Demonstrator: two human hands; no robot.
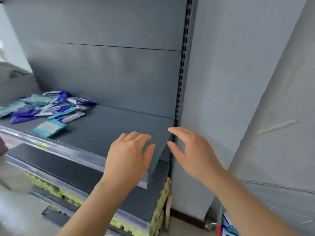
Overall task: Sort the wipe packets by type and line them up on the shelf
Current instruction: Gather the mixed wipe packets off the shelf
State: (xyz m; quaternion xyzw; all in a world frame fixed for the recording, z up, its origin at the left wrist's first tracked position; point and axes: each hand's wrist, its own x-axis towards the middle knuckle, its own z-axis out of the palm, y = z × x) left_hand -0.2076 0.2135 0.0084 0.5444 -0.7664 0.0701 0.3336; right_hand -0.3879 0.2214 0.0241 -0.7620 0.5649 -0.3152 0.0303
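A loose heap of wipe packets (46, 106), some teal and some dark blue, lies at the left end of the grey shelf (105, 126). One teal packet (49, 127) lies apart near the shelf's front edge. My left hand (129, 154) hovers over the right front part of the shelf, fingers loosely bent, holding nothing. My right hand (190, 150) is beside it at the shelf's right end, fingers spread and relaxed, also holding nothing. Both hands are far to the right of the packets.
A lower grey shelf (68, 171) juts out below, with yellow foam (163, 201) under its edges. The slotted upright (180, 79) and a pale wall (230, 82) bound the shelf on the right. Some packaging (226, 223) lies on the floor at lower right.
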